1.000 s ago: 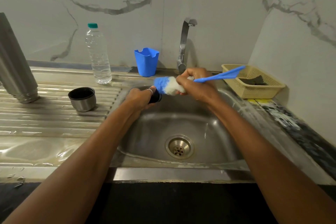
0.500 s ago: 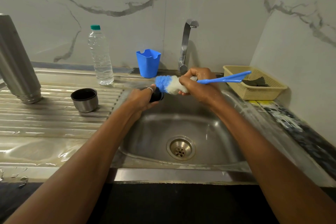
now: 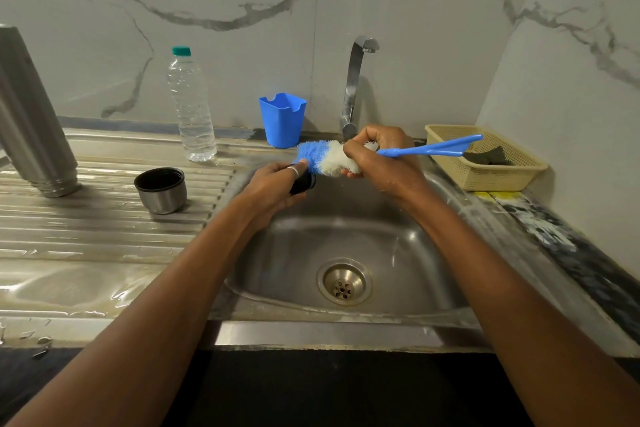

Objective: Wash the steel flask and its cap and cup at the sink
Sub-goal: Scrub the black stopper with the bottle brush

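Here, cap (image 3: 304, 183) gripped in left hand (image 3: 273, 185), brush (image 3: 325, 158) bristles touching above

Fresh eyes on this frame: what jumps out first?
The blue-and-white bottle brush stands out first. The right hand grips it above the sink, with its bristle end at the dark cap held in the left hand. On the drainboard to the left, the steel cup stands open end up, with the steel flask beyond it.
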The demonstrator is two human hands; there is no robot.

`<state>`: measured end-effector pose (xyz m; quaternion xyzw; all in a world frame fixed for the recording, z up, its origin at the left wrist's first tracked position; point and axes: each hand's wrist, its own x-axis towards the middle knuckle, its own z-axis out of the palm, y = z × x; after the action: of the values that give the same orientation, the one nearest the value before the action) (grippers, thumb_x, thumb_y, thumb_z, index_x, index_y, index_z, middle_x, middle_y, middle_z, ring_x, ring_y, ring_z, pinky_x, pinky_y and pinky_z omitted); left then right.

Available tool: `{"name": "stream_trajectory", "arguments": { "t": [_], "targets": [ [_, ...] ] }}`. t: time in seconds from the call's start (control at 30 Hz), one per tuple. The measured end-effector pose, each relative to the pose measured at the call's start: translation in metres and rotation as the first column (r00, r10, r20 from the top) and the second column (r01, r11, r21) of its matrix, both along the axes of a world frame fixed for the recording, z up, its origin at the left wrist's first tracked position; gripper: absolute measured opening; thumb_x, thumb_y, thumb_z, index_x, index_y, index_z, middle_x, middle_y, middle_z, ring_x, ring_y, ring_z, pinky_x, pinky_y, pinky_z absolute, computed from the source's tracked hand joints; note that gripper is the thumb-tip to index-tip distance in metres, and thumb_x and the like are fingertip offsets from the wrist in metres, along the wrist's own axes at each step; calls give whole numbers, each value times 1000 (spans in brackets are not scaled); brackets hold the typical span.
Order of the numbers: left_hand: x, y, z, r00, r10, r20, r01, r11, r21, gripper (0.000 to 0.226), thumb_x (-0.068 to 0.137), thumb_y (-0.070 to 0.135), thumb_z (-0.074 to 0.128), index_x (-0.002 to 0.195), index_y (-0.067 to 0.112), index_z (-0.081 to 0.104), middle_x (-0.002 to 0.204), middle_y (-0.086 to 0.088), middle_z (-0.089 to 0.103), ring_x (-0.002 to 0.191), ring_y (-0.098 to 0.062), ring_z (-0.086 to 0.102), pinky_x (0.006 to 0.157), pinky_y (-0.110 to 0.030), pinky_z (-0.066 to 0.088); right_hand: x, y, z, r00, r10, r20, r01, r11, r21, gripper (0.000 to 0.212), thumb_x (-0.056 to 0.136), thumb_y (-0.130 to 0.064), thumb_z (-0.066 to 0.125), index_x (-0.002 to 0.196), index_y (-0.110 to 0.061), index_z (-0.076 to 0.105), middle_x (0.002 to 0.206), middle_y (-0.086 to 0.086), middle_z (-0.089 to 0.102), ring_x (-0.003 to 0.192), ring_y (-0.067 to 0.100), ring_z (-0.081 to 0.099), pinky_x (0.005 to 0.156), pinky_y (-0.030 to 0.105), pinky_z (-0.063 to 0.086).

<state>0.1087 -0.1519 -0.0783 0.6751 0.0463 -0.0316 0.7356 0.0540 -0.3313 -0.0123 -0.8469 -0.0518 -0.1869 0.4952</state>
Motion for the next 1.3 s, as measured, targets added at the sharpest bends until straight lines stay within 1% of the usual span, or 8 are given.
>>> {"name": "stream_trajectory", "arguments": {
  "t": [0.2, 0.37, 0.5, 0.7, 0.8, 0.9, 1.0, 1.3],
  "targets": [
    [4, 1, -1, 996, 86, 20, -86, 996, -9, 46, 95, 26, 70, 128, -3, 59, 122, -16, 64, 94, -20, 70, 67, -21, 60, -1, -1, 2, 1000, 0, 17, 0, 1000, 6, 20, 67, -34, 63, 72, -15, 66, 69, 6, 73, 73, 27, 74, 73, 53, 62],
    [3, 0, 3, 993, 119, -16, -119, 993, -10, 46, 95, 34, 69, 122, -4, 63, 116, -15, 66, 87, -25, 74, 77, -28, 62, -5, 4, 5, 996, -26, 80, 29, 999, -42, 17, 69, -33, 63, 70, -16, 64, 68, 5, 71, 68, 13, 66, 61, 30, 54],
    [-1, 0, 6, 984, 175, -30, -175, 984, -14, 38, 96, 31, 69, 114, -2, 62, 112, -13, 65, 83, -22, 71, 70, -27, 63, -6, 5, 2, 1000, 17, 18, -16, 998, -63, 13, 71, -32, 63, 72, -19, 66, 68, 2, 73, 75, 16, 71, 71, 39, 60],
    [0, 0, 4, 979, 193, -65, -197, 979, -46, 34, 97, 32, 68, 112, 1, 65, 106, -13, 68, 70, -18, 74, 71, -28, 63, -9, 15, 3, 999, 29, 24, -26, 991, -129, 5, 77, -23, 67, 73, -20, 66, 71, -1, 71, 69, 11, 64, 59, 27, 52],
    [0, 6, 5, 971, 223, -84, -227, 972, -50, 35, 97, 29, 68, 115, 0, 61, 102, -10, 62, 87, -22, 69, 58, -22, 60, -7, 11, 4, 1000, 28, 6, -27, 994, -103, 10, 73, -28, 65, 70, -19, 65, 69, 3, 73, 73, 20, 71, 68, 38, 61],
    [1, 9, 3, 964, 254, -80, -256, 967, -6, 36, 96, 32, 69, 113, 2, 59, 100, -9, 62, 83, -20, 69, 71, -29, 64, -6, 6, 8, 999, 24, 44, -22, 999, -33, 14, 76, -26, 63, 73, -13, 66, 63, 6, 73, 68, 27, 73, 73, 50, 62],
    [-2, 3, 2, 972, 227, -67, -224, 973, 56, 46, 92, 37, 72, 118, 0, 61, 113, -13, 67, 85, -22, 71, 81, -38, 63, -6, 12, -2, 997, 59, -40, -63, 993, -98, 5, 76, -25, 66, 72, -22, 66, 71, 3, 73, 77, 24, 74, 78, 50, 62],
    [-3, 7, 4, 971, 233, -56, -233, 972, 1, 27, 99, 26, 66, 114, 6, 57, 107, -9, 59, 84, -18, 64, 69, -27, 62, -5, 15, -7, 992, 95, -88, -105, 988, -117, 2, 78, -22, 68, 77, -20, 67, 76, 3, 73, 78, 23, 74, 79, 50, 62]
  ]
}}
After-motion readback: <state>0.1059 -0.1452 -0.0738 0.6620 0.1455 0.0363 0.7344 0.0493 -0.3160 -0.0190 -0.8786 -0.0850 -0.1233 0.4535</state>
